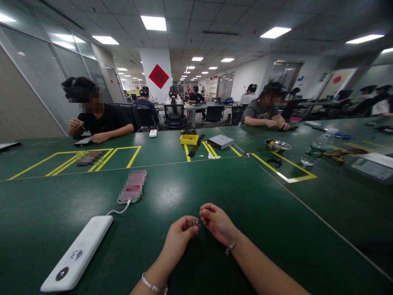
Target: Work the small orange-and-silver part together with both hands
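Note:
Above the green tabletop, my left hand is closed, pinching a small shiny metallic piece between thumb and fingertips. The piece is too small to name. Just to its right, my right hand has its thumb and fingers pressed together, close to the piece. Whether it holds anything is hidden by the fingers. Both wrists wear bracelets. To the left lies a white power bank, joined by a short white cable to a phone with a blurred screen.
Farther back on the green table are a yellow bin with black cables, a grey box, a metal bowl and a plastic bottle. Yellow tape marks areas there. One person sits across at left, another at right.

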Tool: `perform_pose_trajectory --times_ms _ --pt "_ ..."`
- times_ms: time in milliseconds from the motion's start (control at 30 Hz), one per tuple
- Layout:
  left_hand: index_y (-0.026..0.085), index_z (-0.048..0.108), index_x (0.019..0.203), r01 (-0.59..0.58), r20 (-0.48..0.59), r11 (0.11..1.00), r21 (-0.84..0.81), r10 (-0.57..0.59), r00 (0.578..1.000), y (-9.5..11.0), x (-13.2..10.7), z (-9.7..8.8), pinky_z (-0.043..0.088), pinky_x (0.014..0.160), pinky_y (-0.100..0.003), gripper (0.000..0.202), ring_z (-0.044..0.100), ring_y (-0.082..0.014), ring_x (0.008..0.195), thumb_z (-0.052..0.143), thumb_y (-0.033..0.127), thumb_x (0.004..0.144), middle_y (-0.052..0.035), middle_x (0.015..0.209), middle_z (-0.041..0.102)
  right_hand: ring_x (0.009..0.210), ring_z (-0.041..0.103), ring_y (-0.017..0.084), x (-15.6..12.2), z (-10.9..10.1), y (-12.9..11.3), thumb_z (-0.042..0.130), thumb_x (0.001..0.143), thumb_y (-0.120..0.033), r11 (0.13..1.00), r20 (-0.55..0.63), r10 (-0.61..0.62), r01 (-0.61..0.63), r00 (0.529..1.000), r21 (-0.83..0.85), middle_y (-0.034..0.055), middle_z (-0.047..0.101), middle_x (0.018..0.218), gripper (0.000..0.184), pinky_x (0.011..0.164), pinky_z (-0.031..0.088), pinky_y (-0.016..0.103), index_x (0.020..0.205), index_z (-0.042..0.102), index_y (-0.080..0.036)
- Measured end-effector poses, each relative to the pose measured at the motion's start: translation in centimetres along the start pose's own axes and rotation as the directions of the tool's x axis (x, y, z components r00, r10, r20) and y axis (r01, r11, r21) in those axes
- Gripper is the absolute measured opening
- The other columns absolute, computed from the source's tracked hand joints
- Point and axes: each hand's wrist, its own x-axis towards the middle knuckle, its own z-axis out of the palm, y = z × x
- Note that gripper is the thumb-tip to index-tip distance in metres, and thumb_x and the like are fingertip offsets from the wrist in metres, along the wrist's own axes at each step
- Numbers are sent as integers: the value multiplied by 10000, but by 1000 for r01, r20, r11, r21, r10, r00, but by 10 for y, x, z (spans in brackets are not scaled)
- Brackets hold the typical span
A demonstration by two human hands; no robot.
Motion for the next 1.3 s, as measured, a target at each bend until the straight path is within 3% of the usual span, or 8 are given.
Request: perform_pose_trajectory --times_ms 200,400,533,700,933,1133,1300 --pt "148 577 834 -25 21 1000 -6 25 999 0 -2 -3 355 513 -211 231 506 -107 561 542 338 709 16 604 562 556 495 46 -1 -11 -2 752 469 -139 999 -38 -18 19 999 28 -43 532 593 274 566 383 177 664 560 -136" --pt "134 570 876 -10 11 998 -63 10 1000 -3 -1 -5 362 518 -216 345 536 -124 605 475 440 747 -42 721 610 664 536 72 -4 -9 -5 715 518 -116 1000 -37 16 -15 999 24 7 582 738 254 663 413 203 750 610 -118" --pt "137 572 917 12 27 999 -38 -11 1000 -5 0 -5 371 541 -224 332 555 -135 645 514 403 729 -67 813 638 626 527 68 -6 -9 -4 703 574 -194 1000 10 24 -24 1000 0 17 584 761 268 618 418 208 813 605 -124" --pt "152 564 789 -15 36 1000 10 15 999 -5 -1 -4 343 506 -202 219 530 -115 595 575 348 694 -10 678 614 553 493 56 -7 -7 -4 685 608 -287 1000 46 24 -25 999 15 -22 545 648 241 535 390 191 766 572 -145" --pt "141 547 805 -31 0 999 -26 31 1000 -2 -2 -3 361 503 -216 353 549 -133 620 401 463 787 -45 709 615 560 494 55 -7 -8 -2 670 629 -315 999 30 23 -24 999 38 -25 541 647 236 561 392 194 736 541 -150" --pt "143 570 848 6 17 998 -59 -5 1000 -3 -2 -4 380 551 -215 246 566 -136 684 503 362 757 -59 807 645 593 508 59 -6 -9 -1 705 586 -244 1000 30 11 -12 999 17 -4 578 705 239 601 393 201 747 558 -146" --pt "132 580 890 55 2 979 -196 -56 998 0 -2 -7 392 600 -219 251 588 -149 753 525 332 749 -85 870 653 552 478 48 -5 -9 -1 686 612 -245 999 33 24 -25 999 34 -20 550 651 210 558 373 185 752 564 -148"
